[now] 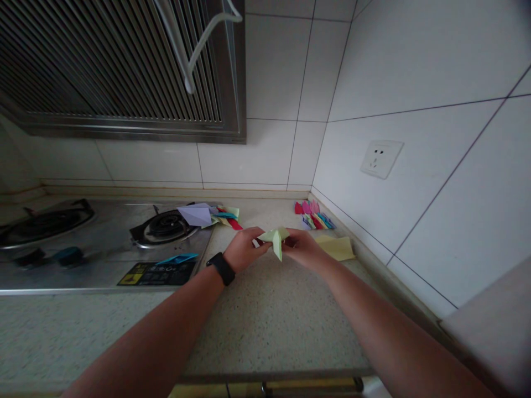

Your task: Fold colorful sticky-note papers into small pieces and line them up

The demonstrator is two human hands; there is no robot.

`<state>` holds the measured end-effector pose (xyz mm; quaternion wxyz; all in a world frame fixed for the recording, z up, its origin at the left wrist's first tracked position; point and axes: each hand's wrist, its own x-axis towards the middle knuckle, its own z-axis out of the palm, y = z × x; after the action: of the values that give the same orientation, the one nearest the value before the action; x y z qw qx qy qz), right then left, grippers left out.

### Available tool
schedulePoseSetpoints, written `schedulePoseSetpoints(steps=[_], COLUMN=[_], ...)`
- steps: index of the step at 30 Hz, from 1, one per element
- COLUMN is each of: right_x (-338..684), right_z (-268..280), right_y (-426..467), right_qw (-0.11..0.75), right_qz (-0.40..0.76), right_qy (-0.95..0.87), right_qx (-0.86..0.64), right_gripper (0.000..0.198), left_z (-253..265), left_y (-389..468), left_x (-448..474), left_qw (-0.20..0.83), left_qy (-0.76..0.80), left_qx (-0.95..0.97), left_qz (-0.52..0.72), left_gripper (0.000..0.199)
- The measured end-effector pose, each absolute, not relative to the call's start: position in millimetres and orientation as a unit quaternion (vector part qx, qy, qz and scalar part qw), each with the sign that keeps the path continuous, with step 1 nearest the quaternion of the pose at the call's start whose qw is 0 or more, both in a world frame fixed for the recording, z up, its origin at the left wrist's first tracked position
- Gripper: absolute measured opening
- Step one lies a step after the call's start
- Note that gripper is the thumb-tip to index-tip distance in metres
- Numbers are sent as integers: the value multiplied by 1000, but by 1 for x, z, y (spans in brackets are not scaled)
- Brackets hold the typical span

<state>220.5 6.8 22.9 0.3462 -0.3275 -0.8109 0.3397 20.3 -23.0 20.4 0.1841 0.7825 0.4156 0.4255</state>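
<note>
Between both hands, above the speckled counter, is a pale green origami figure (277, 240) with two wing-like flaps spread sideways and a narrow point hanging down. My left hand (244, 247), with a dark watch on its wrist, pinches the left flap. The right flap is gripped by my right hand (305, 247), whose fingertips are partly hidden behind the paper. Just beyond my right hand lies a sheet of yellow paper (338, 247), partly covered by the forearm.
A gas stove (112, 237) fills the left side, under a range hood (124, 130). A lilac paper plane (197, 214) and other folded papers overlap its right edge; a blue folded paper (176, 259) lies nearer. Small colourful origami pieces (317, 221) sit in the back corner, below a wall socket (381, 159).
</note>
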Motion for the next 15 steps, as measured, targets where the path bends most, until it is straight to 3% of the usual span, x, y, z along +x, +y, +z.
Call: schedulePoseSetpoints(steps=[15], right_x=[223], right_z=[27], right_y=[5], right_qw=[341], right_qz=[304], right_qy=[-823], right_qx=[-338], right_gripper=[18], left_z=[18], left_y=[-20], left_x=[17], left_qw=[162], left_qy=[392], left_qx=[800], left_qz=[425], left_gripper=[11])
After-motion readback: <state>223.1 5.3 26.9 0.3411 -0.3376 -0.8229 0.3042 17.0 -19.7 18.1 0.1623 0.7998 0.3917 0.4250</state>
